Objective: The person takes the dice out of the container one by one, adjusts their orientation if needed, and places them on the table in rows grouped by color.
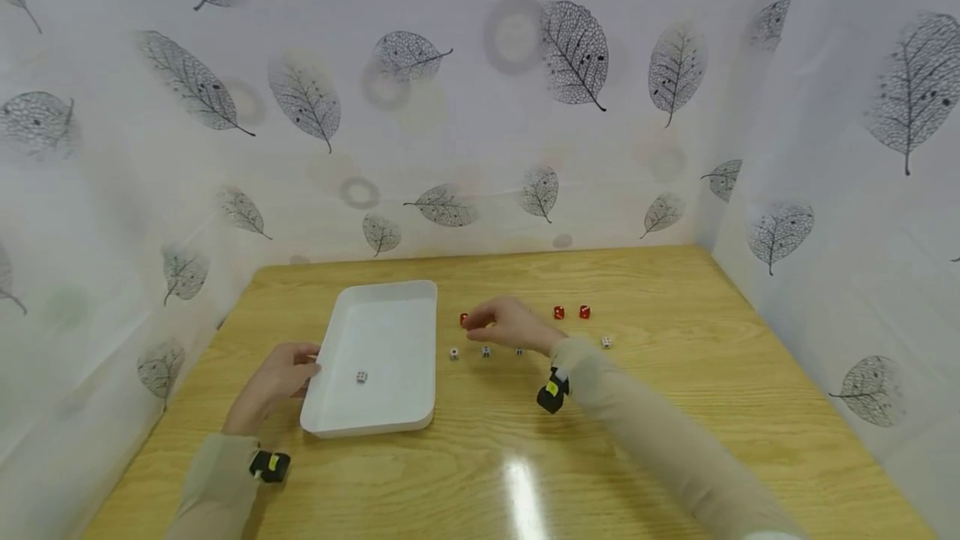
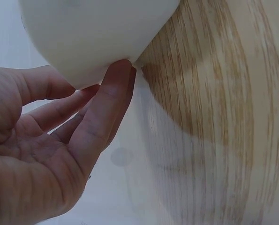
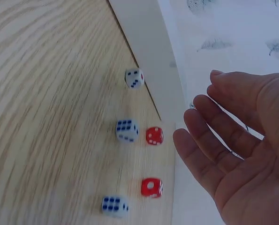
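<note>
My left hand holds the left side of a shallow white tray, with the thumb at its edge. In the left wrist view, the fingers reach under the tray's wall. One white die lies inside the tray. My right hand hovers right of the tray, fingers loosely bent with nothing between them. Just by its fingertips is a red die. The right wrist view shows a second red die beside the first, and white dice in a row near them.
Two more red dice sit behind the right wrist, and a white die lies right of it. The wooden table is bordered by leaf-print curtains at the back and sides.
</note>
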{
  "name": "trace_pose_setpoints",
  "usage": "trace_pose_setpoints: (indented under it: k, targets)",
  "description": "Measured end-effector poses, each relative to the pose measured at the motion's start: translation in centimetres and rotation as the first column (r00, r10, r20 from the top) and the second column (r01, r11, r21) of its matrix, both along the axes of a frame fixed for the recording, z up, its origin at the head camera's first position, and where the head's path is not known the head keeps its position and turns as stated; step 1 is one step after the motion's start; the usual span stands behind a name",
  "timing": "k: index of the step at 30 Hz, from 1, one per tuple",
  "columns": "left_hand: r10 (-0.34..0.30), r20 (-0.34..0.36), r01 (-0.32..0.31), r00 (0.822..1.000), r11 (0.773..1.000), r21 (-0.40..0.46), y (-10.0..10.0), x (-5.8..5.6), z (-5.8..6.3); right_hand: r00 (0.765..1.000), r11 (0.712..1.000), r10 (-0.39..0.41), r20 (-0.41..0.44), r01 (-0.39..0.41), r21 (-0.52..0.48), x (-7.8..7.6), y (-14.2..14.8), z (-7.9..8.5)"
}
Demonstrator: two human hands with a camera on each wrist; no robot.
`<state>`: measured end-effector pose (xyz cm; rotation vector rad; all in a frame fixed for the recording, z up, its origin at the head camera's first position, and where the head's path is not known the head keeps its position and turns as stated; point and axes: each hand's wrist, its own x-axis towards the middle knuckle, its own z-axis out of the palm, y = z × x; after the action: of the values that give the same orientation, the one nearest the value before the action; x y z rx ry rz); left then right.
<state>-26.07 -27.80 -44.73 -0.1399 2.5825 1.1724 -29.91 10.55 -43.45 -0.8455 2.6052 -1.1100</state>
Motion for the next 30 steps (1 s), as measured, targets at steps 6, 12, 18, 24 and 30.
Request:
trace_pose_setpoints:
  k: [6, 12, 18, 24, 30]
  targets:
    - [-0.005, 0.005, 0.005, 1.000, 1.000, 0.008, 0.1, 0.0, -0.1, 0.996, 0.996, 0.079, -0.041, -0.081, -0.041, 0.1, -2.8, 0.2]
    - [0.006, 0.011, -0.006, 1.000, 1.000, 0.006, 0.2, -0.1, -0.1, 0.995, 0.994, 0.096, -0.023, -0.097, -0.056, 0.3, -5.8, 0.2]
    - [0.003, 0.007, -0.003, 1.000, 1.000, -0.010, 0.2, -0.2, -0.1, 0.996, 0.996, 0.084, -0.028, -0.085, -0.008, 0.4, -8.4, -0.2]
    - [-0.003, -0.002, 0.003, 1.000, 1.000, -0.016, 0.1, 0.0, 0.1, 0.988, 0.987, 0.146, -0.043, -0.143, 0.075, 0.4, -10.7, -0.4]
    - [0.010, 0.005, -0.010, 1.000, 1.000, -0.011, 0.0, 0.0, 0.0, 0.978, 0.967, 0.207, 0.037, -0.210, 0.146, 0.4, -12.9, -0.7]
